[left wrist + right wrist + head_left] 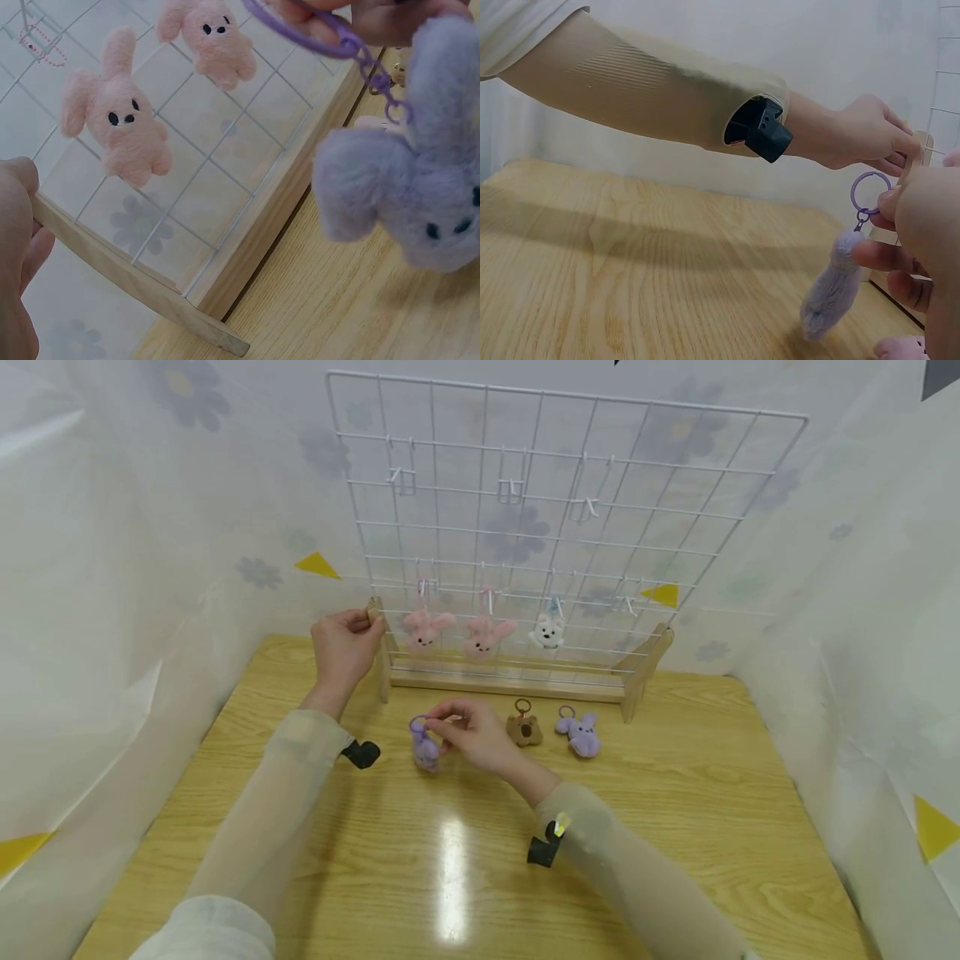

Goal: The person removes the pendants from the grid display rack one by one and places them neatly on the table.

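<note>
My right hand (480, 739) pinches the purple ring of a purple plush bunny keychain (424, 753). The plush hangs by a short chain just above the table, left of the middle; its ring (871, 193) shows in the right wrist view. My left hand (347, 647) grips the top of the wooden leg (386, 664) at the left end of a white wire grid rack (525, 535). In the left wrist view, the fingers behind that leg (135, 255) are partly hidden. Two pink bunny keychains (423, 633) and a white plush animal keychain (547, 632) hang from the lower hooks.
A brown plush animal keychain (524, 730) and a second purple bunny keychain (583, 737) lie on the wooden table (360, 877), right of my right hand. Hooks (512, 489) sit on the upper grid, and another hook (628, 604) is at the lower right.
</note>
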{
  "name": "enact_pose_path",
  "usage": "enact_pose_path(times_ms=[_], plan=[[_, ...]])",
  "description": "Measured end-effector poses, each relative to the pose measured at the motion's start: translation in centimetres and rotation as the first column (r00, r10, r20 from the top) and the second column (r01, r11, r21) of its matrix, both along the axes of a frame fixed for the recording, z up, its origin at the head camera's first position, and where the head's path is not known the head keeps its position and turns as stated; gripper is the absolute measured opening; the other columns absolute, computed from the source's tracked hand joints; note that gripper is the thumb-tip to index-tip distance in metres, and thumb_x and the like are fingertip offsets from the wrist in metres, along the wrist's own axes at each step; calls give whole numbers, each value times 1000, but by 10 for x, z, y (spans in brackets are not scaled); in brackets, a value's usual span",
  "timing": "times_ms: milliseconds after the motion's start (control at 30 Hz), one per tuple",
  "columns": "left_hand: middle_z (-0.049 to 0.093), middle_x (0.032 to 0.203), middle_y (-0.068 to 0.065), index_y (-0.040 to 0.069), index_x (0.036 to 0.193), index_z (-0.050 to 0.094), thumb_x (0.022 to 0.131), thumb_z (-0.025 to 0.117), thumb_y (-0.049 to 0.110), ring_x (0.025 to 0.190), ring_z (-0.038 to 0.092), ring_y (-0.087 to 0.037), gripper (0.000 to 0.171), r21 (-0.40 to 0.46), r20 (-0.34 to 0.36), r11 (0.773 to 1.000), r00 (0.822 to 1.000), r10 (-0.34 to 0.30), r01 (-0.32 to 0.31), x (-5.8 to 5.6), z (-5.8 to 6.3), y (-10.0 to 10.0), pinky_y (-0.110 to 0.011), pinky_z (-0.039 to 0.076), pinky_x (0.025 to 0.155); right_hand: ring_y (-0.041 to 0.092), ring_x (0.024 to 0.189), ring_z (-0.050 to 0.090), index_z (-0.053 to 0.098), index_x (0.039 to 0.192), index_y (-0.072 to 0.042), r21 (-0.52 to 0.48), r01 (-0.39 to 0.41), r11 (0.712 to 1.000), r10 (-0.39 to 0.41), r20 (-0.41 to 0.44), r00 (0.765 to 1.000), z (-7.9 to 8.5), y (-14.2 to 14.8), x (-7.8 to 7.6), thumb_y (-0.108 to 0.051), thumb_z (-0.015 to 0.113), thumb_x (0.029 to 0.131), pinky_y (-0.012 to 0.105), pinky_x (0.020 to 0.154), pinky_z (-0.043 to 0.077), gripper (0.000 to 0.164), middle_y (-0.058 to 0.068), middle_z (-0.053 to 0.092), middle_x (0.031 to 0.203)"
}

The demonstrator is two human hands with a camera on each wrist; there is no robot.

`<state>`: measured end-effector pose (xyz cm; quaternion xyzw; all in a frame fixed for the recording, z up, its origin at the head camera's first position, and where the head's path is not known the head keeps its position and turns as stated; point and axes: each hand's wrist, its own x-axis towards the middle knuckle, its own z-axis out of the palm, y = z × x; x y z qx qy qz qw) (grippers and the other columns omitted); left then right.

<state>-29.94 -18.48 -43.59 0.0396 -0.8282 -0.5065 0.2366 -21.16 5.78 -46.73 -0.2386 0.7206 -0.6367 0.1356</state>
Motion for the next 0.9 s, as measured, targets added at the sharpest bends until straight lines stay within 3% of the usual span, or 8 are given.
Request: enact_pose_path(times_ms=[200, 333, 433, 667, 767, 900], plan=[[79, 103, -16, 1, 111, 82, 99, 75, 20, 95, 78, -24, 23, 9, 9, 1000, 1000, 0, 0, -2, -1, -1, -28, 63, 77, 44, 70, 68, 74, 109, 2, 37, -6, 999, 7, -20, 1000, -3, -8, -5, -6, 67, 105, 64, 70, 60, 11, 13, 75, 105], [79, 103, -16, 1, 112, 82, 99, 75, 19, 94, 78, -23, 23, 23, 13, 1000, 1000, -7, 6, -4, -3, -2, -27, 63, 77, 57, 76, 65, 73, 110, 4, 28, -19, 999, 19, -12, 1000, -6, -13, -8, -5, 66, 106, 69, 71, 57, 12, 22, 73, 107], [79, 104, -16, 1, 113, 82, 100, 74, 20, 95, 78, -23, 24, 27, 20, 1000, 1000, -11, 11, -5, -4, -2, -27, 63, 77, 58, 77, 65, 72, 110, 6, 34, -19, 999, 20, -5, 1000, -7, -15, -11, -3, 65, 106, 69, 71, 57, 12, 26, 72, 109], [79, 104, -16, 1, 113, 81, 100, 74, 19, 95, 78, -23, 24, 27, 7, 1000, 1000, -13, 13, -3, -2, -2, -27, 63, 78, 51, 72, 68, 73, 108, 7, 67, 13, 998, -12, -8, 1000, -9, -16, -22, -1, 66, 105, 61, 67, 61, 12, 17, 75, 101], [79, 104, -16, 1, 113, 82, 100, 74, 20, 95, 78, -23, 24, 25, 9, 1000, 1000, -9, 9, -2, -2, -2, -27, 63, 77, 35, 65, 69, 73, 108, 7, 83, 29, 996, -29, -1, 1000, -9, -16, -27, -2, 66, 105, 44, 58, 61, 12, 15, 74, 98], [79, 104, -16, 1, 112, 82, 100, 74, 20, 95, 78, -23, 24, 22, 10, 1000, 1000, -7, 7, -3, -2, -1, -27, 63, 77, 21, 60, 66, 73, 109, 4, 98, 52, 994, -56, 42, 998, -10, -15, -32, -5, 66, 105, 23, 46, 47, 12, 14, 73, 93]])
